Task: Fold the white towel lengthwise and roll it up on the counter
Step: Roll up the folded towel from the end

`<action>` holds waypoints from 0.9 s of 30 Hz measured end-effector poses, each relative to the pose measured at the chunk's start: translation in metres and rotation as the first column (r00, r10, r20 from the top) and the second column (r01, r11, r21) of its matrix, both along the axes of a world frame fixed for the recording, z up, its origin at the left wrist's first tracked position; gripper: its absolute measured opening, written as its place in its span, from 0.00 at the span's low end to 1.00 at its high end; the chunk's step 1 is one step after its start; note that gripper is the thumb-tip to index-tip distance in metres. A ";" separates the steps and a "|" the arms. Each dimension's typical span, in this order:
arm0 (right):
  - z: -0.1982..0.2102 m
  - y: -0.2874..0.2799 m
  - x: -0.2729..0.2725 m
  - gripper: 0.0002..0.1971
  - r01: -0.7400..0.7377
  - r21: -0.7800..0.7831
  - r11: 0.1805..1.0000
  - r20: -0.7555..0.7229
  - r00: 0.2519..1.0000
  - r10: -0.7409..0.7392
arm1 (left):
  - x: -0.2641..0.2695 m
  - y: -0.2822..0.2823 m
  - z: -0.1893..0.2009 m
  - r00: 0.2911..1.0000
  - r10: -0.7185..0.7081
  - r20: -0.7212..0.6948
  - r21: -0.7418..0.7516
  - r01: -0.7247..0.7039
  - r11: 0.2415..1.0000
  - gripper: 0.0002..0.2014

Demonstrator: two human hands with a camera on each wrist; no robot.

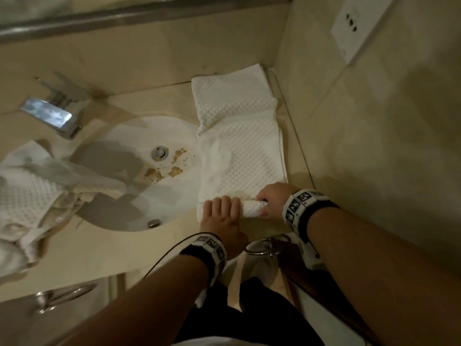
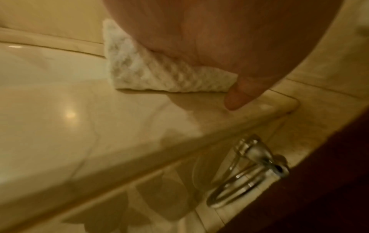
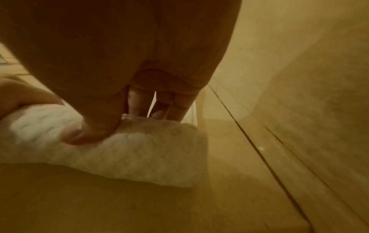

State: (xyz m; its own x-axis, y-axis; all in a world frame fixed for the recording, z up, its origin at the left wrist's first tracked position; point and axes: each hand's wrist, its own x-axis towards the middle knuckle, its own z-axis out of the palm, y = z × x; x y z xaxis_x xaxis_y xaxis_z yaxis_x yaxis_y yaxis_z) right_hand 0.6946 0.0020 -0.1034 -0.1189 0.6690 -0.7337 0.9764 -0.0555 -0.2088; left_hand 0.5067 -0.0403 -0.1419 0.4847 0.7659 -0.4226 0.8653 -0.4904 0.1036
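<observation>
The white towel (image 1: 239, 143) lies on the beige stone counter (image 1: 99, 248), folded into a long strip that runs from the near edge to the far wall, with its far end lying up against that wall. It sits to the right of the round sink (image 1: 139, 171) and close beside the right-hand wall. Its near end is turned over into a short, tight roll; the remainder lies flat. The weave is a raised waffle pattern, and one smoother patch shows near the left edge at mid-length.

Both hands are on the rolled near end, side by side. The left hand (image 1: 222, 216) lies over the left part of the roll, fingers together and bent down across it. The right hand (image 1: 274, 198) clamps the right part: in the right wrist view its thumb presses into the near face of the roll while the fingers (image 3: 139, 102) come down behind it.

The sink bowl carries brown stains around the drain (image 1: 159, 153). A chrome faucet (image 1: 50, 116) stands at far left. A crumpled towel (image 1: 32, 193) lies left of the sink. A chrome ring holder (image 2: 249, 173) is mounted below the counter's near edge. A white wall outlet (image 1: 354, 28) is set in the right wall.
</observation>
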 end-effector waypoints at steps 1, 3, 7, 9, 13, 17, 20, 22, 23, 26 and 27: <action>-0.001 -0.006 0.002 0.18 0.013 -0.027 1.000 -0.004 1.000 -0.013 | 0.001 -0.007 0.000 1.000 -0.007 0.016 -0.008 0.008 1.000 0.42; -0.002 -0.017 0.004 0.17 0.026 -0.092 0.995 -0.010 1.000 -0.027 | 0.001 -0.023 -0.001 0.998 -0.027 0.063 -0.008 0.027 1.000 0.42; -0.004 -0.027 0.007 0.17 0.046 -0.088 0.995 -0.011 0.999 -0.047 | -0.001 -0.026 0.001 0.998 -0.027 0.062 -0.016 0.029 0.999 0.42; -0.002 -0.033 0.005 0.20 -0.008 0.065 0.998 0.010 1.000 0.008 | 0.000 -0.012 0.003 0.999 -0.040 0.035 -0.020 0.041 0.999 0.40; -0.011 -0.070 -0.012 0.30 -0.221 0.426 0.877 0.161 0.973 0.166 | 0.006 0.003 0.005 1.000 -0.015 0.000 -0.036 0.015 0.999 0.41; -0.030 -0.105 -0.028 0.45 -0.116 0.434 0.893 0.118 0.990 0.071 | 0.008 0.002 0.000 1.000 -0.015 -0.017 -0.036 0.014 0.999 0.44; -0.043 -0.107 -0.031 0.55 -0.064 0.439 0.896 0.104 0.994 0.020 | 0.008 0.006 0.001 0.999 -0.027 -0.027 -0.010 0.027 1.000 0.43; -0.047 -0.102 -0.032 0.58 -0.057 0.421 0.905 0.103 0.995 0.015 | 0.006 0.002 0.002 0.998 -0.054 -0.028 -0.022 0.054 0.998 0.44; -0.047 -0.097 -0.031 0.58 -0.055 0.417 0.907 0.108 0.994 0.011 | 0.004 -0.003 0.004 0.998 -0.065 -0.025 -0.017 0.065 0.998 0.46; -0.044 -0.076 -0.026 0.57 -0.034 0.373 0.927 0.109 0.994 -0.007 | 0.000 -0.024 0.002 0.997 -0.082 0.003 0.002 0.082 0.997 0.48; -0.043 -0.070 -0.024 0.56 -0.025 0.359 0.933 0.104 0.994 -0.014 | 0.001 -0.029 0.001 0.997 -0.073 0.010 -0.002 0.073 0.997 0.51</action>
